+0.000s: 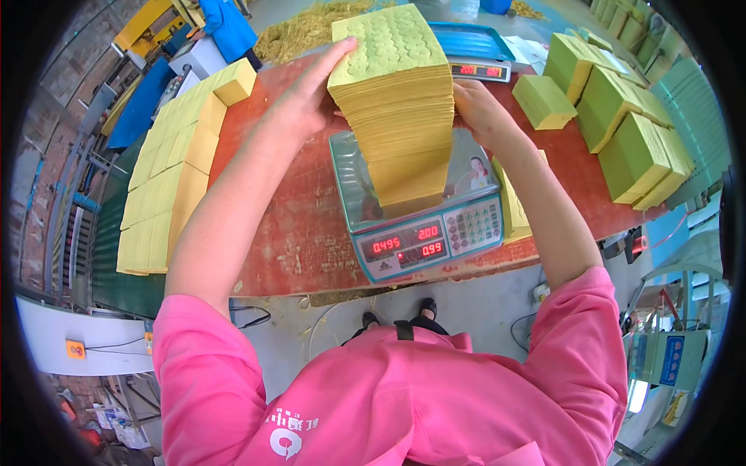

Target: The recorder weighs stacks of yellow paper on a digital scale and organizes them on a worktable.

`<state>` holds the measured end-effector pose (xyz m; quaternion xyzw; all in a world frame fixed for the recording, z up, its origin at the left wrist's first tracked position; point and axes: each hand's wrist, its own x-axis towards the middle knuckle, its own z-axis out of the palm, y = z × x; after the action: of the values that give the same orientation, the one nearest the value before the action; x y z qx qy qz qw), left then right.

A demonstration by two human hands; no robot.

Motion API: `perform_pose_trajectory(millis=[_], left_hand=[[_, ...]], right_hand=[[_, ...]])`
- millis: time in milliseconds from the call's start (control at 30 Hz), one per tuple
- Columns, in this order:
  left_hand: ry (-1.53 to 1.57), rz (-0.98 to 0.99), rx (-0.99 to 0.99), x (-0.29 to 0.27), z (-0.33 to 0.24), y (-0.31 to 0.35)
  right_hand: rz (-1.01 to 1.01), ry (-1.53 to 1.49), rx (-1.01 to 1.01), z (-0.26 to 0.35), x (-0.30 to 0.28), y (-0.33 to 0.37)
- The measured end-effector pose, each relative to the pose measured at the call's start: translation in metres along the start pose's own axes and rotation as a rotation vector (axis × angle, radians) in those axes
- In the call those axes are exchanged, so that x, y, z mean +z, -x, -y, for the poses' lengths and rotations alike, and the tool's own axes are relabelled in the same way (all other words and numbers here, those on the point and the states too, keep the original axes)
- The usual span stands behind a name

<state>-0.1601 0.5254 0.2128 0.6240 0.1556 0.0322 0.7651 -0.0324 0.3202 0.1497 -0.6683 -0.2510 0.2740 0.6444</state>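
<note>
A tall stack of yellow paper [408,140], its top sheet stamped with rows of scalloped marks, rises above the pan of a teal digital scale [423,252]. Whether its bottom rests fully on the pan I cannot tell. My left hand [311,93] grips the stack's left side near the top, with the thumb over the upper edge. On the opposite side my right hand [482,113] presses against the stack, its fingertips partly hidden behind it. Red digits glow on the scale's display.
Yellow paper blocks [175,175] line the red table's [287,241] left side; more blocks [622,116] stand at the right. A single block [544,101] lies nearer. Behind the stack is a second scale [470,46]. A person in blue [225,31] works at the far left.
</note>
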Motion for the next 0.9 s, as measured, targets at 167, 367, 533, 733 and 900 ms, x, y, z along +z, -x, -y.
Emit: perform_pose_trajectory(millis=[167, 367, 533, 733, 900], left_hand=[[-0.023, -0.038, 0.034, 0.0, 0.002, 0.001], [-0.142, -0.128, 0.025, 0.0, 0.011, -0.004], [-0.059, -0.171, 0.171, -0.011, 0.04, 0.003], [0.31, -0.284, 0.218, -0.005, 0.122, -0.024], [0.515, -0.066, 0.274, -0.012, 0.131, -0.039]], right_hand=[[-0.02, -0.019, -0.028, -0.002, 0.005, -0.001], [-0.124, 0.206, -0.076, -0.021, -0.002, -0.014], [-0.171, 0.028, -0.1, -0.039, -0.01, -0.01], [-0.145, -0.41, -0.047, -0.085, 0.042, -0.014], [-0.182, -0.552, -0.045, -0.078, 0.056, -0.021]])
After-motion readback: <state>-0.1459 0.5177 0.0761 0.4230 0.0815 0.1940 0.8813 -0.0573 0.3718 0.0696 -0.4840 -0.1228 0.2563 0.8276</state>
